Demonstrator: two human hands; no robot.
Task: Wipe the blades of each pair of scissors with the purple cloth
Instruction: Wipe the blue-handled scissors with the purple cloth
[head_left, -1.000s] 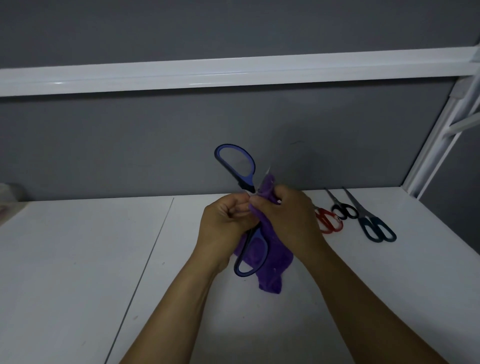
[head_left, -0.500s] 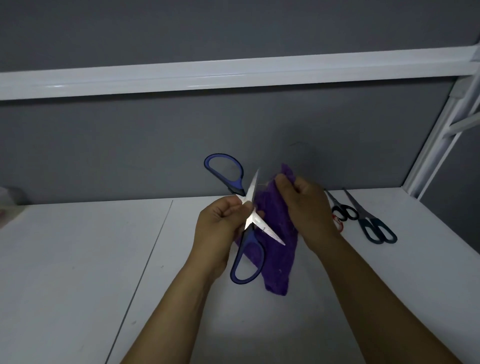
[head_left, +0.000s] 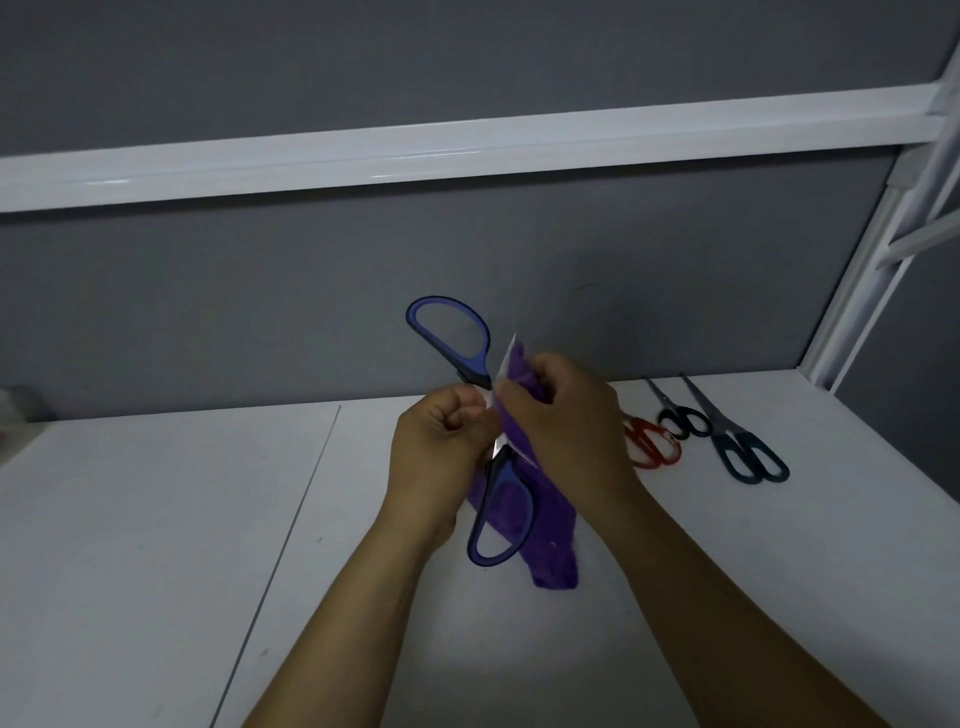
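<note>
The single view comes from the person's head, a wide-angle lens facing forward and down across the white table to the grey wall behind it, with a white rail slanting across the upper part of the picture. It sits close above the work: the forearms run in from the bottom edge, the left hand and right hand, with scissors and cloth, lie near the centre, and a post leans in at the right.

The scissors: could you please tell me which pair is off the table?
The blue pair, gripped by the left hand, open against the cloth; the red pair, black pair and teal pair lie on the table.
</note>
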